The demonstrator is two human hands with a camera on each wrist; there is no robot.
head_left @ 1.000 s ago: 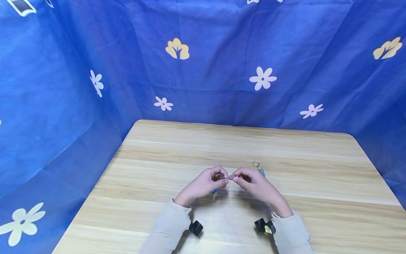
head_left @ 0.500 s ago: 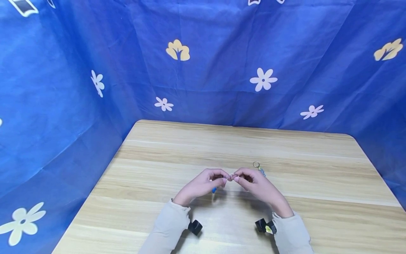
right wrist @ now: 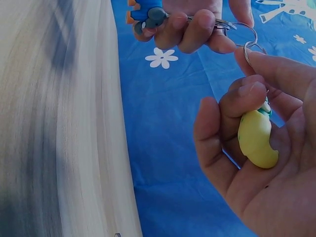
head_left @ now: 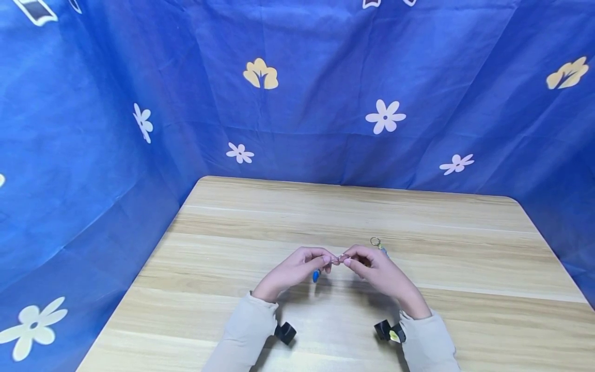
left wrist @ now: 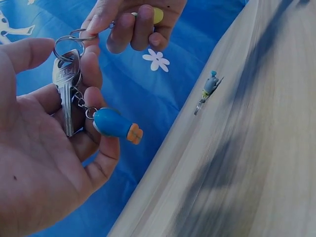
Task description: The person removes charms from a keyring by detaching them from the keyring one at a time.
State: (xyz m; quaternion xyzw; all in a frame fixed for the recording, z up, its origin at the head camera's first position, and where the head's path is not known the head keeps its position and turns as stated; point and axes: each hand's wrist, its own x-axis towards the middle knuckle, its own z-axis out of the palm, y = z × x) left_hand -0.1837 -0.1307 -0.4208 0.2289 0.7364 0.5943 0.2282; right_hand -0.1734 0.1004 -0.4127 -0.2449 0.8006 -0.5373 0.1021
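Pale, streaked wood-grain table (head_left: 279, 217); small grey-blue figure keychain (left wrist: 210, 86) lying flat on it.

Flowered blue cloth (head_left: 321, 57) is hanging behind a pale wood-grained desk (head_left: 279, 217).
White flowers (head_left: 391, 117) and cream-yellow trees (head_left: 260, 70) are dotting the cloth, which is also covering the left and right sides and showing creases. A loose keychain (head_left: 379, 246) is lying on the desk, its grey-blue charm (left wrist: 209, 86) showing a little yellow, its metal ring (head_left: 375, 237) pointing toward the far edge.
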